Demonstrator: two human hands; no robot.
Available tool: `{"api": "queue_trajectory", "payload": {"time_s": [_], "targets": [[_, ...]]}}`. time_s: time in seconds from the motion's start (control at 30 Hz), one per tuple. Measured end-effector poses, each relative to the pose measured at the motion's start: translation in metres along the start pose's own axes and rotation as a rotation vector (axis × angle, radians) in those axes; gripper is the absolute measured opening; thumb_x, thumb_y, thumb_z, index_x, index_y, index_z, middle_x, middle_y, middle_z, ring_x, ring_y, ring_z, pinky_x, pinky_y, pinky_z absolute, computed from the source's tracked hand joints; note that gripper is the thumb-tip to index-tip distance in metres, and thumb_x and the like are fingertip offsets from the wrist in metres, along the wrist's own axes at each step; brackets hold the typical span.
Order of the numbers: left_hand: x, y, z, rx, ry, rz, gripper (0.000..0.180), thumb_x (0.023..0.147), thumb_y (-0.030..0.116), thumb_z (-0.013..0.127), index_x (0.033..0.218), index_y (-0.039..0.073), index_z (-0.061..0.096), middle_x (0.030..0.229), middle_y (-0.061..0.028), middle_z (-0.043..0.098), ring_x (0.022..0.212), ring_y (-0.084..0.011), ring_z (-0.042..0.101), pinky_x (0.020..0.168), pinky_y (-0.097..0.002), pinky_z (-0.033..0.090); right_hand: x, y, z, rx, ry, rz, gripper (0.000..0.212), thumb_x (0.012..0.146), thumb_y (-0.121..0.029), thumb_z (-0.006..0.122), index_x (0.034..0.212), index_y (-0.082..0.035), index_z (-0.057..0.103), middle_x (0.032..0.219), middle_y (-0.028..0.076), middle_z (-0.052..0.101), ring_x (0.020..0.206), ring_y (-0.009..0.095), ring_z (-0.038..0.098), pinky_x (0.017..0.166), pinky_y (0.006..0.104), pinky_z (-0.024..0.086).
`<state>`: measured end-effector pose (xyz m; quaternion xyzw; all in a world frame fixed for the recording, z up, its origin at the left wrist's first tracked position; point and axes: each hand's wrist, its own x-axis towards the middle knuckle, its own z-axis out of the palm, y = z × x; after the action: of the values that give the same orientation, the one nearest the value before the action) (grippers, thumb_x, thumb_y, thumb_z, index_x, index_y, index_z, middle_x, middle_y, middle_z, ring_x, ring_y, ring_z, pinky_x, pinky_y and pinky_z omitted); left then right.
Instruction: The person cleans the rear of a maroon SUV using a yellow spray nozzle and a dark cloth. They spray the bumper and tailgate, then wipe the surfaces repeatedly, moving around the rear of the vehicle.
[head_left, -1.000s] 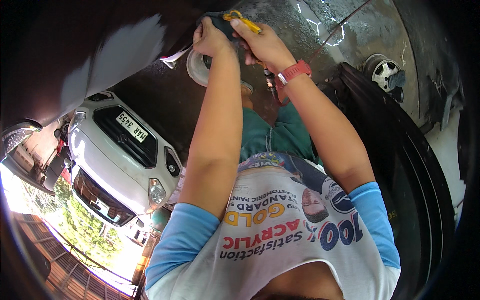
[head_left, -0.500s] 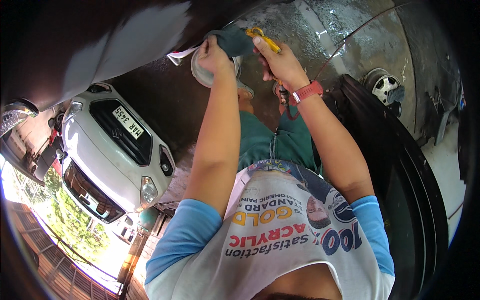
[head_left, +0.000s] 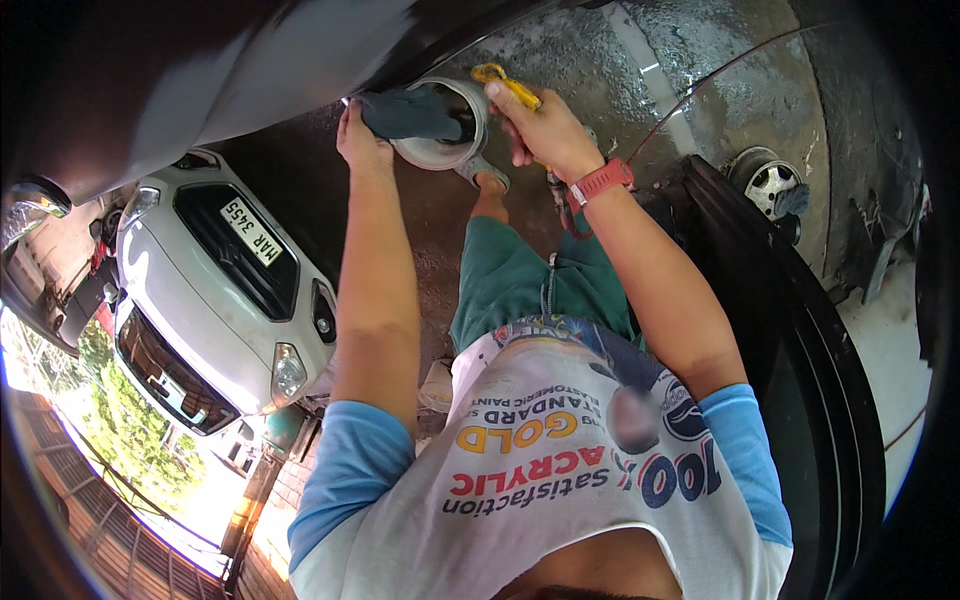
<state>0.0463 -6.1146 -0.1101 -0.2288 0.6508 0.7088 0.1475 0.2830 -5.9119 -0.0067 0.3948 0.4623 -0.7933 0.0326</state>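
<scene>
A dark grey cloth [head_left: 405, 113] hangs stretched from my left hand [head_left: 362, 142], whose fingers are closed on its left end. The hand is just below the dark car panel [head_left: 250, 85], and the cloth's right part passes over the open top of a whitish bucket [head_left: 436, 158]. My right hand [head_left: 545, 130] is wrapped round a yellow air blow gun [head_left: 512, 88], to the right of the bucket and apart from the cloth. A hose fitting [head_left: 558, 188] hangs below the right hand, with a dark red hose running from it.
A silver car [head_left: 215, 285] stands on the left. To my right is a large black car part [head_left: 790, 350]. Beyond it a wheel rim [head_left: 768, 186] lies on the wet concrete floor [head_left: 720, 55], with a grey rag [head_left: 793, 200] on it. A thin hose [head_left: 715, 85] crosses the floor.
My left hand has moved left and slightly down, drawing the cloth away from the blow gun. The right hand has shifted slightly left and down. More of the bucket's opening shows.
</scene>
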Motion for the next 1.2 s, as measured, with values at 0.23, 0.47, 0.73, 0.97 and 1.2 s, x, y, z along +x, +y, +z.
{"api": "queue_trajectory", "payload": {"time_s": [0.23, 0.47, 0.73, 0.97, 1.2], "targets": [[0.01, -0.015, -0.002, -0.147, -0.065, -0.238, 0.03, 0.112, 0.019, 0.061, 0.135, 0.001, 0.065, 0.127, -0.0138, 0.074, 0.116, -0.0266, 0.073, 0.104, -0.0442, 0.061, 0.021, 0.011, -0.014, 0.119, 0.197, -0.102, 0.056, 0.106, -0.055, 0.069, 0.099, 0.001, 0.067, 0.07, 0.001, 0.059, 0.047, 0.013, 0.06, 0.045, 0.0287, 0.048], [-0.031, -0.05, 0.024, -0.061, -0.138, -0.245, 0.029, 0.11, 0.018, 0.062, 0.135, 0.003, 0.066, 0.131, -0.0121, 0.072, 0.122, -0.0282, 0.07, 0.111, -0.0446, 0.056, 0.029, 0.013, 0.0, 0.082, 0.145, -0.044, 0.059, 0.103, -0.059, 0.072, 0.109, 0.0, 0.07, 0.073, -0.001, 0.058, 0.047, 0.013, 0.058, 0.046, 0.0281, 0.048], [-0.043, -0.043, 0.035, -0.072, 0.005, -0.184, 0.022, 0.101, 0.009, 0.075, 0.121, 0.002, 0.072, 0.118, -0.013, 0.076, 0.104, -0.0277, 0.075, 0.092, -0.0458, 0.064, 0.025, 0.028, 0.054, -0.028, 0.113, -0.021, 0.057, 0.103, -0.058, 0.072, 0.105, -0.001, 0.07, 0.073, 0.0, 0.059, 0.046, 0.013, 0.058, 0.046, 0.0292, 0.048], [-0.019, -0.016, 0.019, -0.07, 0.057, -0.144, 0.016, 0.097, 0.009, 0.082, 0.109, 0.001, 0.075, 0.107, -0.0084, 0.077, 0.095, -0.019, 0.072, 0.089, -0.034, 0.059, 0.025, 0.04, 0.108, -0.087, 0.138, -0.106, 0.055, 0.105, -0.054, 0.071, 0.107, 0.0, 0.069, 0.076, 0.002, 0.059, 0.046, 0.012, 0.059, 0.044, 0.0287, 0.048], [0.036, 0.005, 0.003, 0.093, -0.097, -0.037, 0.02, 0.093, 0.009, 0.085, 0.111, 0.001, 0.081, 0.098, -0.005, 0.078, 0.086, -0.0128, 0.07, 0.078, -0.0279, 0.055, 0.03, 0.05, 0.169, -0.178, 0.204, -0.159, 0.053, 0.109, -0.053, 0.066, 0.106, 0.0, 0.066, 0.073, 0.001, 0.057, 0.047, 0.012, 0.059, 0.044, 0.0278, 0.048]]}}
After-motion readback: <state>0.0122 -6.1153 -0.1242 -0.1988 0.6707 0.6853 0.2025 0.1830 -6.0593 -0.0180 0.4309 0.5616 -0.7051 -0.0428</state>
